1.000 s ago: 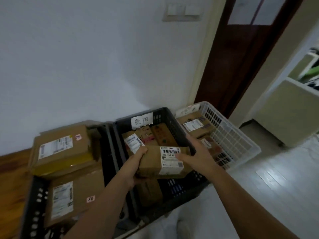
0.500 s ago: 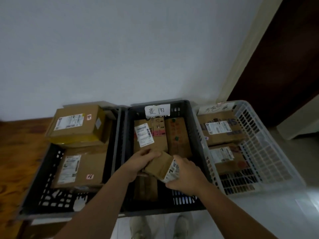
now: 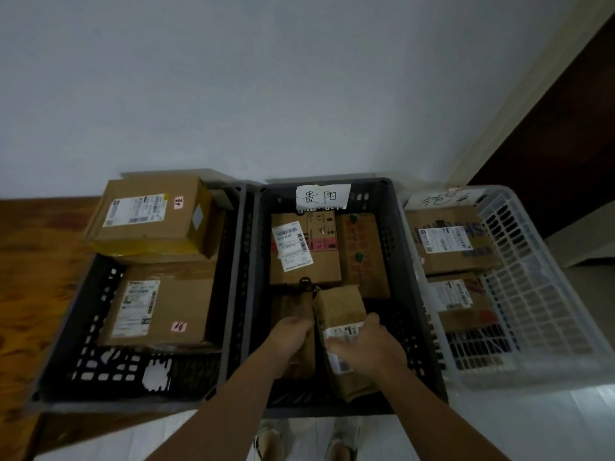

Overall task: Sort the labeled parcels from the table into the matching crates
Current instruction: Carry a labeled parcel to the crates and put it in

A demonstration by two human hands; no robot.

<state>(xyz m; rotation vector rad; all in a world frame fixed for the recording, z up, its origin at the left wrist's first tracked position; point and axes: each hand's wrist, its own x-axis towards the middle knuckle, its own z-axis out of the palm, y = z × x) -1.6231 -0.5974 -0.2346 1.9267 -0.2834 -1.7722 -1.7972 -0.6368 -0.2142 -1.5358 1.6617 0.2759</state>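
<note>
Your right hand (image 3: 369,347) grasps the parcel (image 3: 339,306), a small brown cardboard box. Its fingers curl over the near end, where the white shipping label (image 3: 344,331) sits. The parcel is down inside the dark middle crate (image 3: 411,261), lying lengthwise away from you. The view does not show whether it rests on the crate floor.

Your left hand (image 3: 293,329) lies knuckles up, touching the parcel's left side, over another brown box (image 3: 288,302) in the same crate. Its fingers turn down out of sight, so I cannot tell whether it grips anything.

Beyond your hands, two more boxes stand against the crate's far wall. One is a labelled box (image 3: 309,261), and to its right is a box with green marks (image 3: 362,254). A handwritten paper tag (image 3: 322,196) is stuck on that wall above them.

To the left of your left hand, the dark left crate (image 3: 100,371) stands just beside the middle one. It holds a lower large box (image 3: 179,311) and, at the far end, an upper large box (image 3: 153,217). Each has a white label and a small pink sticker.

To the right of your right hand, the white crate (image 3: 539,294) holds two labelled boxes, the far one (image 3: 449,257) and the near one (image 3: 466,314). A second paper tag (image 3: 446,199) is on its far rim.

A wooden surface (image 3: 30,277) shows left of the left crate.
</note>
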